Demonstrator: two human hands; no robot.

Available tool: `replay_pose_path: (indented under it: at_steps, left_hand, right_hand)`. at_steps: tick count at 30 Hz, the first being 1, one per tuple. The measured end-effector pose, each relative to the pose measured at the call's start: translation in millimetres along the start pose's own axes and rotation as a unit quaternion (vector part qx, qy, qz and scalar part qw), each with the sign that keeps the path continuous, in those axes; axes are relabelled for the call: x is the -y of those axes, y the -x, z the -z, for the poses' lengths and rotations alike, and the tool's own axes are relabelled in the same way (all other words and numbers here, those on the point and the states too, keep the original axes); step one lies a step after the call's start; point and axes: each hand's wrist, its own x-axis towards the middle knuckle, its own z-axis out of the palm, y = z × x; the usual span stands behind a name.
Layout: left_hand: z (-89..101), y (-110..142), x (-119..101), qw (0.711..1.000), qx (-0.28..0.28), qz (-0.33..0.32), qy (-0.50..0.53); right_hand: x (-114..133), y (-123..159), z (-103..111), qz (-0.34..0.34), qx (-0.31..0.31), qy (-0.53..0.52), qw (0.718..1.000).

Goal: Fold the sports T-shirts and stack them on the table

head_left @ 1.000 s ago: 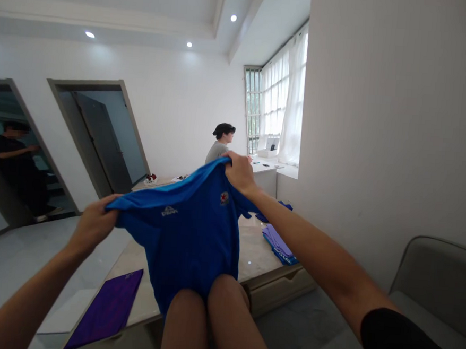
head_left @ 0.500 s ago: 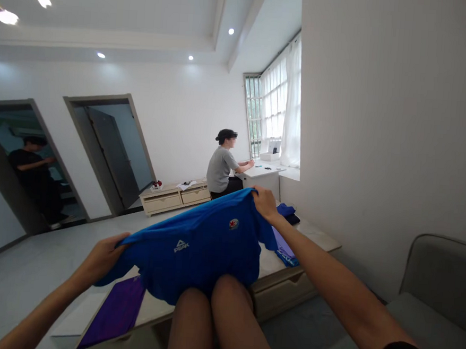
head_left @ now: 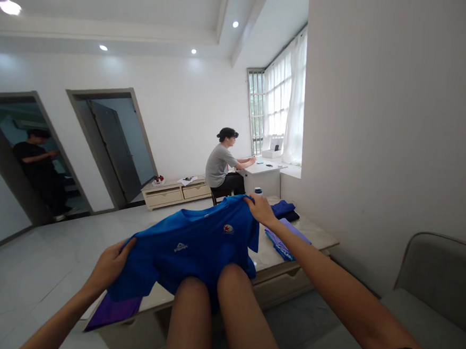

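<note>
A blue sports shirt (head_left: pixel 196 246) with a small white logo and a round badge is spread out in front of me, its hem draped over my bare knees (head_left: pixel 208 300). My left hand (head_left: pixel 109 264) is closed on the shirt's left shoulder. My right hand (head_left: pixel 259 207) pinches its right shoulder, farther away. The shirt hangs low over a pale low table (head_left: pixel 291 250).
A purple cloth (head_left: pixel 114 311) lies on the table's near left, folded purple and blue clothes (head_left: pixel 282 236) on its far right. A grey sofa (head_left: pixel 428 284) is at my right. One person sits at a desk by the window (head_left: pixel 221 165); another stands in a doorway (head_left: pixel 37 174).
Both hands have lowered the shirt from chest height towards the table and my knees. The shirt now lies flatter, and the seated person behind it has come into full view.
</note>
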Motion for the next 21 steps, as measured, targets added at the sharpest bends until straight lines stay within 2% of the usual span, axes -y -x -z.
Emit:
replay_pose_path:
  at_steps: [2, 4, 6, 8, 10, 11, 13, 15, 18, 19, 21]
  left_hand:
    - [-1.9, 2.1, -5.6, 1.0, -0.015, -0.016, 0.009]
    - [-21.9, 22.8, -5.7, 0.999, -0.021, -0.019, 0.043]
    - [-55.1, 58.5, 2.1, 0.996, -0.025, -0.002, 0.09]
    - [-89.5, 96.5, 16.7, 0.993, -0.019, 0.01, 0.116]
    - [-111.5, 122.2, 34.5, 0.995, 0.017, -0.009, 0.101]
    - [-115.0, 127.6, 43.0, 0.995, 0.026, -0.02, 0.089]
    - [-107.1, 123.1, 56.3, 0.997, 0.02, -0.032, 0.06]
    - [-85.8, 104.8, 62.4, 0.999, -0.01, -0.031, 0.035]
    - [-53.3, 74.8, 59.5, 0.999, -0.04, -0.015, 0.018]
    - [-46.4, 68.3, 56.9, 0.999, -0.028, -0.009, 0.019]
    - [-39.4, 62.3, 51.2, 0.999, 0.031, -0.002, 0.021]
  right_hand:
    - [-0.9, -2.5, -1.5, 0.02, 0.014, -0.02, 1.0]
    - [-7.0, 17.7, -15.7, -0.012, 0.042, -0.036, 0.998]
    - [-17.3, 59.5, -38.4, -0.07, 0.069, -0.042, 0.994]
    - [-30.2, 107.6, -60.1, -0.098, 0.084, -0.039, 0.991]
    - [-44.2, 141.2, -72.5, -0.104, 0.085, -0.041, 0.99]
    - [-50.6, 148.0, -73.9, -0.106, 0.069, -0.045, 0.991]
    - [-60.1, 140.6, -67.3, -0.101, 0.023, -0.051, 0.993]
    - [-62.7, 114.4, -51.8, -0.077, -0.017, -0.049, 0.996]
    - [-52.2, 72.5, -27.4, -0.021, -0.027, -0.018, 0.999]
    - [-45.8, 63.0, -21.7, -0.008, -0.024, 0.003, 1.0]
    - [-31.6, 52.7, -14.4, 0.007, -0.013, 0.064, 0.998]
